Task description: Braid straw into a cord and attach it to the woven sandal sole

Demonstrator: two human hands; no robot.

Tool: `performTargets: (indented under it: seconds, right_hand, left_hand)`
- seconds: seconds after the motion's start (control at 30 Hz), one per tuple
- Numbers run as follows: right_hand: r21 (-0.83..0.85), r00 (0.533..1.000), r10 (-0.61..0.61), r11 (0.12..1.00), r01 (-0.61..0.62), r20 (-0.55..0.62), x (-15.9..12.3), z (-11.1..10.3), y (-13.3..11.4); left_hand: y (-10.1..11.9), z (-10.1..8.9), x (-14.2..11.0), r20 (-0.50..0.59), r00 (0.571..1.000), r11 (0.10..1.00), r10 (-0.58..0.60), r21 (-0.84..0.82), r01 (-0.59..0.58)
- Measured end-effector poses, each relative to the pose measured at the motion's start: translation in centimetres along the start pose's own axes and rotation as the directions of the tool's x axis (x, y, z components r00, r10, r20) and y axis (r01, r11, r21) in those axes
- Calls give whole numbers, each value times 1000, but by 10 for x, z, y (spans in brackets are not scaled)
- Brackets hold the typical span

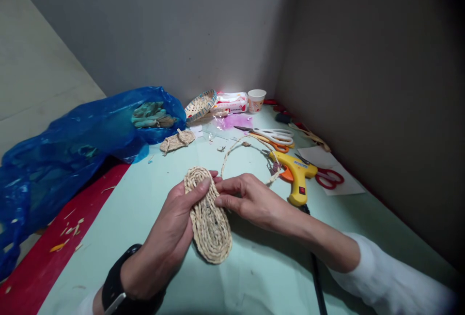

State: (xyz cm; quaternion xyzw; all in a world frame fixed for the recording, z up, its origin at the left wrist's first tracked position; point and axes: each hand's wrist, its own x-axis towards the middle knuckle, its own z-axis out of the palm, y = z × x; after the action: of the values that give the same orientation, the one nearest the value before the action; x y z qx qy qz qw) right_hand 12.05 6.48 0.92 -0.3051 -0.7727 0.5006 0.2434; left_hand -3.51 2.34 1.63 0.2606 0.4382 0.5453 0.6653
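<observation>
My left hand (181, 211) is closed around a braided straw sole (212, 235), an oval coil of plaited strands, with the thumb pressed on its upper part. At the sole's right edge, my right hand (250, 199) pinches with thumb and forefinger; the fingertips touch the rim, where the braid seems to lie. From there a loose length of straw braid (222, 160) loops away across the table and ends near a yellow glue gun (300, 174). Farther back rests a small straw slipper (178, 142).
A blue plastic bag (72, 136) spreads over the left side. White-handled scissors (278, 135) and red-handled scissors (329, 178) lie at right. Behind stand a woven basket (201, 106), a tissue pack (232, 102) and a paper cup (256, 101). The glue gun's black cord (317, 276) runs toward me.
</observation>
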Motion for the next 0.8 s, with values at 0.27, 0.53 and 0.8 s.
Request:
performTargets:
  seconds: [0.27,0.53,0.8]
  right_hand:
    - [-28,1000,20,999,-19,19,-2,7,-3]
    - [-142,998,-55,989,52,-17,-5,11,-6]
    - [-434,976,-211,885,169,-49,-4,16,-11]
  left_hand:
    - [0,2,-4,-80,997,1000,-19,22,20]
    - [5,1,-7,-123,992,999,-32,-36,28]
    - [19,-2,-9,-199,980,995,-5,-103,-15]
